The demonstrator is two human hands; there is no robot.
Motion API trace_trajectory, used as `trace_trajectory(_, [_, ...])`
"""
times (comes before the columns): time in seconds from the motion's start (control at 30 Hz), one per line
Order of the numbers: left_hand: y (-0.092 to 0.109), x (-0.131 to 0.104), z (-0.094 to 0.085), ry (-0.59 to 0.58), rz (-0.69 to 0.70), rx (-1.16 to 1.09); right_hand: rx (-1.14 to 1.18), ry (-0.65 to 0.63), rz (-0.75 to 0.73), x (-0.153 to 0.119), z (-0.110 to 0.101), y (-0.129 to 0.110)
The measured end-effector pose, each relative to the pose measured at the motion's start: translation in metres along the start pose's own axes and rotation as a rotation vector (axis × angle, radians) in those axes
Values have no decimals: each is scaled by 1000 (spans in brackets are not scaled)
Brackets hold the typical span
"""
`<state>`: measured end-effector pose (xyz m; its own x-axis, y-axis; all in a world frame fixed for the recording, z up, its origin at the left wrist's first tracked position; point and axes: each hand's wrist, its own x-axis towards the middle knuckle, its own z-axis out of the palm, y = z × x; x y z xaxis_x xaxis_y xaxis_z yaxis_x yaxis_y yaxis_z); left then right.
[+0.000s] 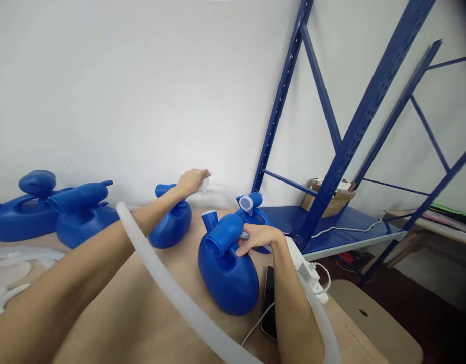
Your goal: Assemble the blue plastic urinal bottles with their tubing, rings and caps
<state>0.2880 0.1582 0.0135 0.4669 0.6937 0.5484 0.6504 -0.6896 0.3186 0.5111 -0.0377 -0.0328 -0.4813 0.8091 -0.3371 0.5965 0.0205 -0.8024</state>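
Observation:
My left hand (195, 181) reaches forward near the wall, its fingers closed around a small clear piece (204, 186), blurred by motion. My right hand (258, 237) is at the handle of a blue plastic urinal bottle (229, 278) with an open, wide mouth. Between its thumb and fingers shows a translucent end, apparently of the white corrugated hose (172, 288). That hose loops across the foreground and passes under my right forearm. Another blue bottle (170, 225) stands below my left wrist. Behind my right hand is a bottle with a white-rimmed mouth (246, 203).
More blue bottles (81, 212) stand at the left, with white hoses (16, 263) lying before them. A phone (270, 303), cable and white power strip (309, 273) are beside my right forearm. A blue metal rack (331, 177) holds a cardboard box (333, 199); a beige stool (373, 318) stands below.

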Motion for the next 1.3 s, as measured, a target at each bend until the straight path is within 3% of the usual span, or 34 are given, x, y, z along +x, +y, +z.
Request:
trace_trajectory(0.2, [-17, 50, -31, 188, -149, -188, 21, 51, 12, -2, 2, 1])
trace_trajectory(0.37, [-44, 53, -48, 262, -197, -301, -32, 117, 62, 0, -2, 6])
trace_trajectory(0.43, [-54, 47, -50, 215, -195, -344, -33, 140, 65, 1, -3, 7])
trace_trajectory(0.6, [-65, 27, -39, -29, -174, -426, 42, 182, 25, 4, -4, 14])
trace_trajectory(0.67, [-67, 24, -34, -53, -168, -423, 78, 208, 15, 6, -4, 17])
trace_trajectory(0.8, [-74, 27, -34, 104, -190, -351, 43, 227, 61, 6, -4, 15])
trace_trajectory(0.97, [-80, 28, -55, 376, -190, -235, 25, 210, 76, 2, -3, 8])
trace_trajectory(1.13, [-56, 20, -83, 503, -66, -172, 21, 226, 89, 3, -2, 4])
trace_trajectory(1.2, [-32, 13, -96, 514, 35, -160, 10, 248, 97, 4, -1, 2])
trace_trajectory(1.3, [17, -9, -111, 451, 335, -161, -36, 270, 110, 3, -1, -1])
